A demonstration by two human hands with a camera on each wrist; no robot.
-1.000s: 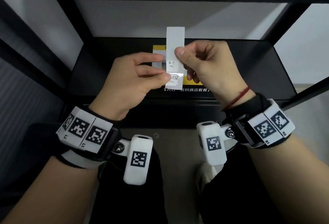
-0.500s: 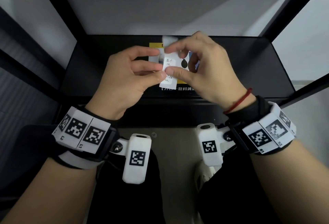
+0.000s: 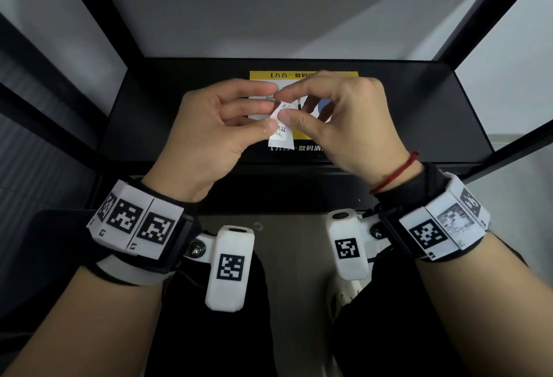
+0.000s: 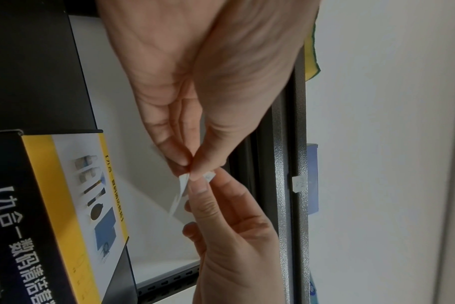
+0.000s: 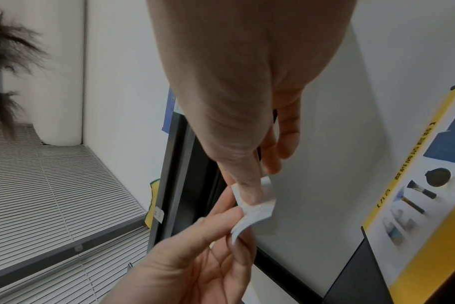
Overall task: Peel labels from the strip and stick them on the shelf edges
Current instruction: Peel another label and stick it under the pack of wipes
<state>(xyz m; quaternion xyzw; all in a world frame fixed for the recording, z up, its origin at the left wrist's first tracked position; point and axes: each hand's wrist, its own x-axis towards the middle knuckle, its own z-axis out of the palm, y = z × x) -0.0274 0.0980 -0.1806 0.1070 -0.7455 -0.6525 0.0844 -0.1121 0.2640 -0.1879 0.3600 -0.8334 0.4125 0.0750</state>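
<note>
A white label strip [image 3: 282, 133] with handwritten labels hangs bent between both hands, over the black shelf [image 3: 419, 113]. My left hand [image 3: 270, 108] pinches the strip's left edge between thumb and fingers. My right hand [image 3: 282, 105] pinches the strip's upper part between thumb and forefinger, right beside the left fingertips. In the left wrist view the strip [image 4: 181, 191] curls below the left hand [image 4: 189, 164], and the right hand [image 4: 208, 181] touches a small white corner. In the right wrist view the strip [image 5: 257, 209] folds under the right thumb.
A black and yellow box [image 3: 302, 75] with Chinese print lies on the shelf under the hands. A small white label [image 4: 298, 183] sticks on a grey shelf upright. Black shelf posts [image 3: 475, 26] and an upper shelf frame the space. My legs are below.
The strip stood straight and upright a second ago; now it is bent over and much shorter in view. My right fingers have shifted down onto it, close to the left fingertips.
</note>
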